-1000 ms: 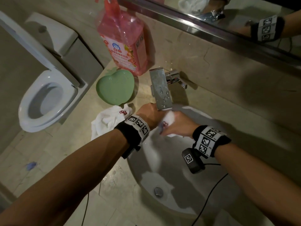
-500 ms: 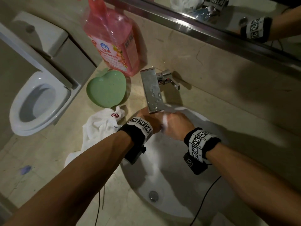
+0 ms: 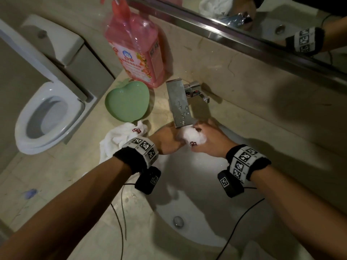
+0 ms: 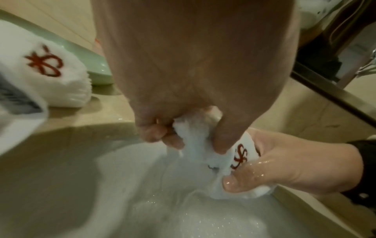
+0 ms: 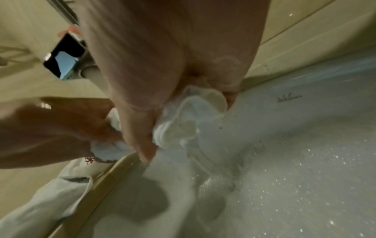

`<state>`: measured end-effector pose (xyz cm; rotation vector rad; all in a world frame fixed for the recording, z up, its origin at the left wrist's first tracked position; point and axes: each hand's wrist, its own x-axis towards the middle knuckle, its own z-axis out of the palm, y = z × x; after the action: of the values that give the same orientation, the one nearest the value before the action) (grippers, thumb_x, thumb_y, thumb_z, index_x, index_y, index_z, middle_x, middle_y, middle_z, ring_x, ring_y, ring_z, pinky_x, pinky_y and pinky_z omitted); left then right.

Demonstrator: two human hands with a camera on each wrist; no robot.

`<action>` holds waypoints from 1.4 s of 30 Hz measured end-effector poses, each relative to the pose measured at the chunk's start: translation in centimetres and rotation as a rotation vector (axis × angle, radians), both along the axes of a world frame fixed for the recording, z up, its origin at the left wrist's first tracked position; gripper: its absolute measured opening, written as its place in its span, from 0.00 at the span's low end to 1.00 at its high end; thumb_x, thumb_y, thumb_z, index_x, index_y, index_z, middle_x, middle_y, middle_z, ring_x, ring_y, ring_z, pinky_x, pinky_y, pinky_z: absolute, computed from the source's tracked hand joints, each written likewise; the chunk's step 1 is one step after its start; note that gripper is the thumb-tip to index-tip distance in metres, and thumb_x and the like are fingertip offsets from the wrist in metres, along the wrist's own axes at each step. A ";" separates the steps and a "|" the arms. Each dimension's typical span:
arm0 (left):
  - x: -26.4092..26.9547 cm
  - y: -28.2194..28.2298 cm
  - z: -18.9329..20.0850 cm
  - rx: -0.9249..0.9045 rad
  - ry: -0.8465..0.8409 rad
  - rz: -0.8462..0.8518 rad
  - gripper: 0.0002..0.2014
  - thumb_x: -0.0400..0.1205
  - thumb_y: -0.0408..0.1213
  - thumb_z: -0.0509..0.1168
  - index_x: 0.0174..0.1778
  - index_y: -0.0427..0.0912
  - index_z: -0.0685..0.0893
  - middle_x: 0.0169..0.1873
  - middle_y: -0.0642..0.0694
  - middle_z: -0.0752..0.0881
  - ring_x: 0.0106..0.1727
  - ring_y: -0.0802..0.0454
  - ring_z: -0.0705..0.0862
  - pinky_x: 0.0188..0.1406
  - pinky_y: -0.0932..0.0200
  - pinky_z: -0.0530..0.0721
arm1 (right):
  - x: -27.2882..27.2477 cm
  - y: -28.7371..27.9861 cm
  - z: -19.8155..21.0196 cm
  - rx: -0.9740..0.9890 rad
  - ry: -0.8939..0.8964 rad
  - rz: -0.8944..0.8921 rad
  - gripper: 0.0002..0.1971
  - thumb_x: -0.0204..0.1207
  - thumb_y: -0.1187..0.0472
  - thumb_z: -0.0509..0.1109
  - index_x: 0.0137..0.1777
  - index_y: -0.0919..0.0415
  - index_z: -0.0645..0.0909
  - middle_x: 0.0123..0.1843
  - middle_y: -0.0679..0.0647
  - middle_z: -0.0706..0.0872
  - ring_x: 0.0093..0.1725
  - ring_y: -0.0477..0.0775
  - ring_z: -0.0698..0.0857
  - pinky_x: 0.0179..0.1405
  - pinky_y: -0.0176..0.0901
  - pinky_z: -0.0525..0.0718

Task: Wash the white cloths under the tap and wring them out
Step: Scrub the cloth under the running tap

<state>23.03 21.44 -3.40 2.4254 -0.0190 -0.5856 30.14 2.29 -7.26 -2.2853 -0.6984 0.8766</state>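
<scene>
A small wet white cloth [image 3: 193, 136] with a red embroidered mark is bunched up just under the spout of the chrome tap [image 3: 180, 104], over the white basin [image 3: 197, 233]. My left hand [image 3: 169, 139] grips its left end and my right hand [image 3: 208, 141] grips its right end. In the left wrist view the left fingers and thumb pinch the cloth [image 4: 195, 138], and water runs from it into the basin. In the right wrist view the cloth [image 5: 183, 122] bulges out of my right fist. A second white cloth [image 3: 120, 137] lies crumpled on the counter left of the basin.
A green heart-shaped dish [image 3: 127, 100] and a tall pink detergent bottle [image 3: 137, 51] stand on the counter left of the tap. A toilet [image 3: 48, 117] is at the far left. A mirror [image 3: 272, 19] runs along the wall behind. Black cables [image 3: 120, 222] trail from the wrist cameras.
Both hands have kept the cloth under the spout and bunched it tighter between them; its red mark now faces up. The head view has shifted.
</scene>
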 end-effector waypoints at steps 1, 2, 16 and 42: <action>-0.1 0.1 0.5 0.009 -0.013 0.002 0.25 0.82 0.39 0.67 0.75 0.39 0.74 0.73 0.37 0.77 0.71 0.46 0.74 0.74 0.58 0.69 | 0.0 -0.2 0.2 -0.046 -0.016 -0.006 0.37 0.62 0.44 0.85 0.71 0.47 0.77 0.62 0.49 0.69 0.64 0.54 0.72 0.63 0.45 0.73; -0.4 0.3 0.7 0.019 -0.024 0.004 0.30 0.80 0.41 0.69 0.78 0.41 0.71 0.74 0.39 0.75 0.72 0.45 0.73 0.75 0.55 0.69 | -0.1 -0.1 0.4 -0.090 -0.039 0.013 0.38 0.61 0.42 0.85 0.72 0.47 0.78 0.63 0.49 0.69 0.65 0.54 0.70 0.64 0.47 0.70; -4.2 1.3 0.0 0.121 0.024 0.236 0.19 0.83 0.49 0.62 0.64 0.46 0.64 0.45 0.40 0.85 0.45 0.37 0.86 0.42 0.52 0.76 | -2.5 4.0 3.3 0.022 -0.061 0.110 0.26 0.74 0.53 0.77 0.73 0.51 0.81 0.66 0.56 0.83 0.64 0.57 0.82 0.68 0.53 0.81; -1.2 -2.2 -0.3 -0.659 0.135 0.767 0.15 0.84 0.28 0.62 0.66 0.26 0.78 0.54 0.26 0.86 0.48 0.38 0.88 0.44 0.47 0.89 | -2.3 0.6 1.8 0.153 0.386 -0.350 0.24 0.83 0.42 0.63 0.49 0.63 0.89 0.49 0.57 0.92 0.52 0.57 0.89 0.56 0.54 0.84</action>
<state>21.82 19.24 -3.66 1.5734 0.6414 -0.3066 27.80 2.85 -5.49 -1.9422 -0.1803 1.0123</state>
